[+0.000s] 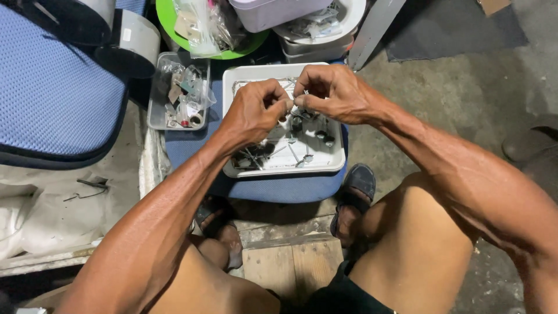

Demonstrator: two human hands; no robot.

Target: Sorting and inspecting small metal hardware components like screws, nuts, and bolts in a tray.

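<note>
Pinched between both hands, left hand (254, 110) and right hand (332, 93), a small metal part (292, 102) sits at their meeting fingertips; directly beneath waits the white tray (332, 166) of screws, so working low keeps drops inside it

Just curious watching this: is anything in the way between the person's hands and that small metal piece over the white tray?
Nothing visible. The left hand and right hand already pinch the small metal piece between their fingertips, above the white tray.
</note>
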